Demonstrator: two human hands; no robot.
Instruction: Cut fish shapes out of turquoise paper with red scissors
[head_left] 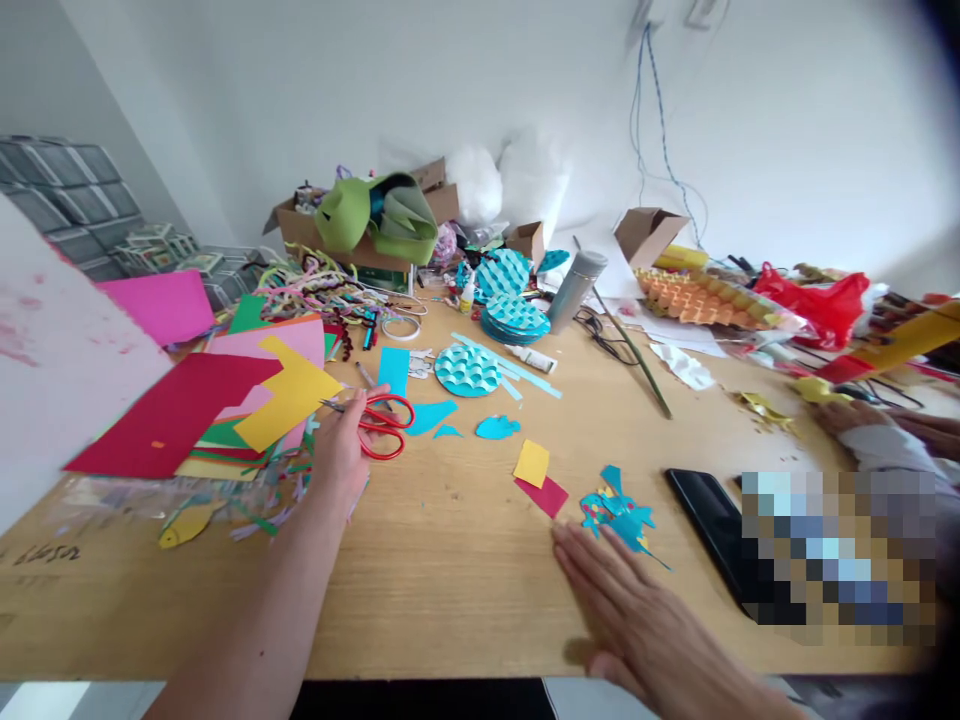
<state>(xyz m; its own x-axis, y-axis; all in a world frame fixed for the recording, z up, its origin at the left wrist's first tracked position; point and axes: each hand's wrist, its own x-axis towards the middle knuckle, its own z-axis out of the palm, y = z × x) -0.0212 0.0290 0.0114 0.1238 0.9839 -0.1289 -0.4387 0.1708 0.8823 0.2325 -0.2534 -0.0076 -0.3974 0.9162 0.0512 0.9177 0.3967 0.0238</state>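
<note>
My left hand (pixel 341 450) is closed around a pair of scissors with red handles (pixel 386 425), its blades pointing left toward the coloured paper. Flat on the table, fingers stretched, my right hand (pixel 626 600) holds nothing. Its fingertips lie just below a pile of blue paper cutouts (pixel 622 515). Beside them are a small yellow paper square (pixel 531 464) and a dark red paper piece (pixel 546 496). A blue fish-shaped cutout (pixel 498 427) lies in the middle. Blue paper scraps (pixel 431 415) are just right of the scissors.
Coloured paper sheets (pixel 172 415) are stacked on the left. A blue patterned disc (pixel 466 370), glue bottle (pixel 536 359) and grey cylinder (pixel 577 290) stand or lie farther back. On the right are a black phone (pixel 709 530) and another person's hand (pixel 840 415).
</note>
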